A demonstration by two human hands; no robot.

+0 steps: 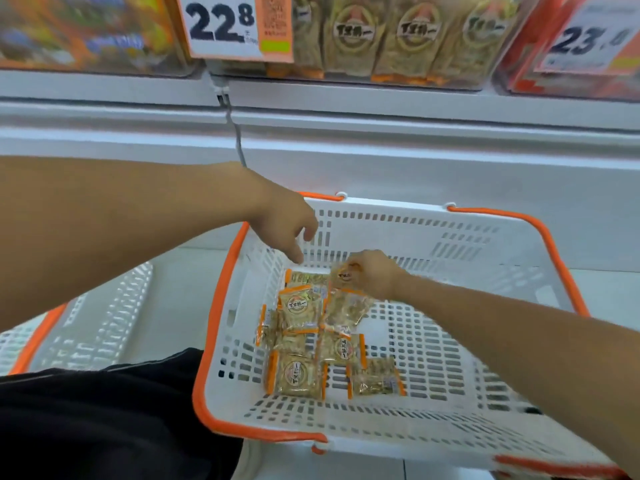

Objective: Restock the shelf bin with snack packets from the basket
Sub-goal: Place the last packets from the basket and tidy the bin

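Both my hands reach into basket (512, 237): right hand (372, 273) pinches one snack packet (341, 274); left hand (289, 225) hovers, fingers loosely spread.

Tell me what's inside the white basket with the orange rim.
Inside the basket lie several snack packets, some overlapping. The right hand pinches one packet; the left hand reaches in. Anything beneath the overlapped packets is hidden.

Tan snack packets (304, 344) clustered flat, white basket (450, 341) floor
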